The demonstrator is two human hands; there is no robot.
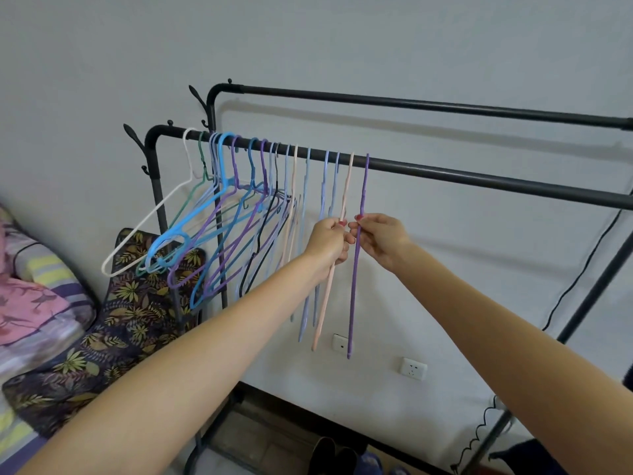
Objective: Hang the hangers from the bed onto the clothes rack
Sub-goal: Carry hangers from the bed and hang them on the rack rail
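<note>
While the left hand (pixel 329 240) pinches the pink hanger (pixel 334 258), the right hand (pixel 382 240) pinches the purple hanger (pixel 357 269) just beside it. Both hang from the front rail (pixel 479 174) of the black clothes rack, right of the other hangers (pixel 219 214). No writing is readable.

Home bedroom, bed (pixel 37 303), clothes rack (pixel 445 169), hangers (pixel 239 200)

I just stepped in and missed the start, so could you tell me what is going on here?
A person is hanging plastic hangers on the front rail of a black clothes rack. The left hand pinches a pink hanger and the right hand pinches a purple hanger, both already hooked on the rail. Many more hangers hang to their left.
</note>
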